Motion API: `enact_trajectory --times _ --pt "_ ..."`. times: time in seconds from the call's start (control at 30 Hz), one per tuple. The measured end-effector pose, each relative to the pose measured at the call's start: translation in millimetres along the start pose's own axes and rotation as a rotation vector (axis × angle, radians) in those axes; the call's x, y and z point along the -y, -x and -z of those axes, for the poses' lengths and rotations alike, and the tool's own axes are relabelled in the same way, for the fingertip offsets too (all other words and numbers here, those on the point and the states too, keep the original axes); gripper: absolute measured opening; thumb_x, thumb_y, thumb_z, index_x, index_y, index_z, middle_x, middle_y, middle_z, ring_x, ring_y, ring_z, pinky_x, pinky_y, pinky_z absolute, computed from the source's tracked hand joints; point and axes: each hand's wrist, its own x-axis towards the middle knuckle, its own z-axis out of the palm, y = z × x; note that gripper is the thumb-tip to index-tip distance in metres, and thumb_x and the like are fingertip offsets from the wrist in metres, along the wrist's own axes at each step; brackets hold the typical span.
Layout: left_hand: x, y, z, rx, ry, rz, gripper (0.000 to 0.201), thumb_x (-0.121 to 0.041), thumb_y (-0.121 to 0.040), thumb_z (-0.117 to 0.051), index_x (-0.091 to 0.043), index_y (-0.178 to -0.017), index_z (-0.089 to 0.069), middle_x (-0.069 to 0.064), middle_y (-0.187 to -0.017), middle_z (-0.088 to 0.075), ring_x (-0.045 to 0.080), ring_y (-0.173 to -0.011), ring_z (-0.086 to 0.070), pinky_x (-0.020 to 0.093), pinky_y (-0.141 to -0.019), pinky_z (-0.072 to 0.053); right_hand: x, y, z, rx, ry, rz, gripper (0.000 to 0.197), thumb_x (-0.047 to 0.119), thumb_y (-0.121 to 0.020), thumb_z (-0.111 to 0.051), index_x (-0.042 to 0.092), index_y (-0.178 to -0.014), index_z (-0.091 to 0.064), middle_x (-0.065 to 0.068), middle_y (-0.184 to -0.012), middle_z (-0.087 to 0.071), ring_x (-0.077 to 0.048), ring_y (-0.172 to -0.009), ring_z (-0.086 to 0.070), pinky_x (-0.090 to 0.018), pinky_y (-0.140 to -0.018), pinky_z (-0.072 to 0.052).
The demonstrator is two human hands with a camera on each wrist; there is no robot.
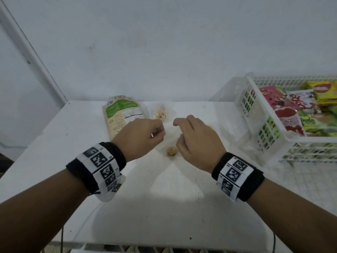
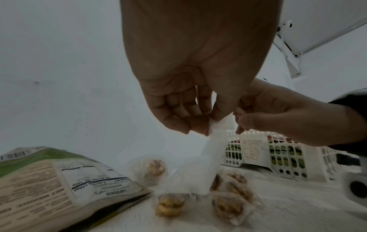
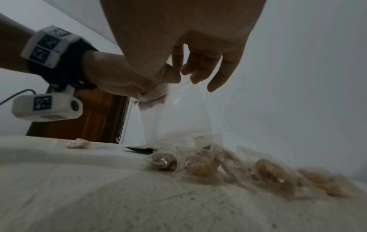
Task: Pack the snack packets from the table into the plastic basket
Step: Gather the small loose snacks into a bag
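Observation:
A clear plastic snack bag (image 2: 200, 166) hangs over the middle of the white table (image 1: 164, 207), its bottom resting among small wrapped brown snack balls (image 2: 168, 205). My left hand (image 1: 160, 132) pinches the bag's top edge between thumb and fingers. My right hand (image 1: 179, 130) is close beside it, thumb and forefinger pinching the same top edge, as the right wrist view shows (image 3: 181, 73). A beige and green snack packet (image 1: 124, 114) lies flat to the left of my hands. The white plastic basket (image 1: 264, 110) stands at the right with several colourful packets inside.
Another wrapped snack ball (image 1: 160, 111) lies behind my hands, and one more (image 1: 171, 151) between my wrists. A white wall runs close behind the table. The table's near edge (image 1: 164, 245) is below my forearms.

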Motion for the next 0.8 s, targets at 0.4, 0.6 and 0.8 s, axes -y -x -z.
enact_trajectory --times 0.4,0.6,0.8 --pt "2.5 -5.8 9.6 0.027 0.214 0.02 0.016 -0.031 -0.094 -0.061 -0.025 -0.08 -0.066 -0.003 -0.064 -0.063 0.014 -0.061 -0.058 0.02 -0.054 -0.042 -7.1 -16.7 -15.2 -0.126 0.155 0.185 0.023 0.005 -0.085 -0.063 0.015 -0.105 -0.07 -0.008 -0.099 -0.058 -0.026 -0.079 -0.052 -0.038 -0.063 -0.043" --pt "4.1 -7.8 14.1 0.016 0.199 0.033 0.017 -0.028 -0.093 -0.062 -0.026 -0.076 -0.063 -0.005 -0.064 -0.063 0.011 -0.06 -0.057 0.022 -0.055 -0.042 -9.4 -23.3 -13.9 -0.164 0.171 0.224 0.019 -0.003 -0.082 -0.07 0.014 -0.091 -0.068 -0.004 -0.09 -0.055 -0.021 -0.074 -0.043 -0.032 -0.064 -0.032" --pt "21.8 -9.8 31.2 -0.188 0.256 0.135 0.015 -0.024 -0.092 -0.063 -0.025 -0.077 -0.061 -0.006 -0.074 -0.066 0.011 -0.067 -0.06 0.037 -0.069 -0.052 -15.0 -17.3 -14.9 -0.131 0.143 0.216 0.025 -0.003 -0.081 -0.072 0.017 -0.097 -0.069 -0.003 -0.095 -0.054 -0.019 -0.077 -0.043 -0.032 -0.063 -0.037"
